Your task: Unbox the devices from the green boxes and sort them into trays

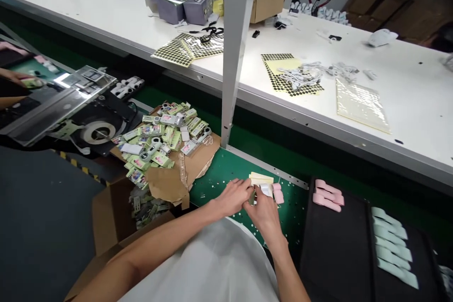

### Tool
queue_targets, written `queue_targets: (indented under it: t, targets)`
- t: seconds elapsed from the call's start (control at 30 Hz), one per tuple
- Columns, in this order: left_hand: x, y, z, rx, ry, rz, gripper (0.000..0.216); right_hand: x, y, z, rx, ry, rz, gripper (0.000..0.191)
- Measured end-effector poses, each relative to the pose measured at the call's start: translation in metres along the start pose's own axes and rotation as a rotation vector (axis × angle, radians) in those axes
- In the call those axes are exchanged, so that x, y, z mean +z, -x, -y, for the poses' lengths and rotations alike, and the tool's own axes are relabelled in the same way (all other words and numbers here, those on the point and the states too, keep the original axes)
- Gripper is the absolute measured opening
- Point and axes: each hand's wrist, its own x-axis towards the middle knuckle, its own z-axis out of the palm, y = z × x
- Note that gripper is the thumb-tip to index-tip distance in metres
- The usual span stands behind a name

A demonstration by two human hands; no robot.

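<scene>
Two hands meet low in the shot, around 6 o'clock from the middle, over the green belt (219,174). The right hand (264,210) has its fingers wrapped round a small white piece (266,190), holding it just above the belt. The left hand (231,196) comes in from 9 o'clock with its fingers bent in against the same piece. It's touching for sure, but I honestly can't tell if it's really gripping.

A little stack of cream cards (261,178) lies right behind the piece at 12 o'clock. Two pink bits (278,195) lie just beside it at 3 o'clock.

Further out at 3 o'clock there's a black tray (336,245) with three pink strips (327,196) on its far corner and a row of pale green strips (391,240) along its right side.

Up at 10 o'clock from the hands, a heap of green packets (159,137) is spread over flattened cardboard (166,184).

A grey post (237,47) stands at 12 o'clock, with the white table (406,99) behind it. Somebody else's hand (14,78) pokes in at the far left edge.
</scene>
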Motion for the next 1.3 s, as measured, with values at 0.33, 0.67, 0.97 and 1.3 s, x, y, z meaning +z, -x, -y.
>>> queue_targets:
  t: [0.33, 0.67, 0.97, 1.3]
  targets:
    - [0.020, 0.022, 0.016, -0.118, 0.297, -0.041, 0.059, 0.001, 0.002, -0.018, 0.089, -0.549, 0.252, 0.072]
    - [0.004, 0.030, 0.017, -0.228, 0.296, 0.057, 0.035, 0.014, -0.001, -0.038, 0.048, -0.905, 0.216, 0.057]
    - [0.004, 0.030, 0.016, -0.311, 0.219, 0.088, 0.040, -0.003, 0.022, -0.021, -0.359, -0.470, -0.406, 0.031]
    - [0.008, 0.029, 0.010, -0.388, 0.173, 0.093, 0.042, 0.014, 0.025, -0.017, -0.401, -0.404, -0.086, 0.040]
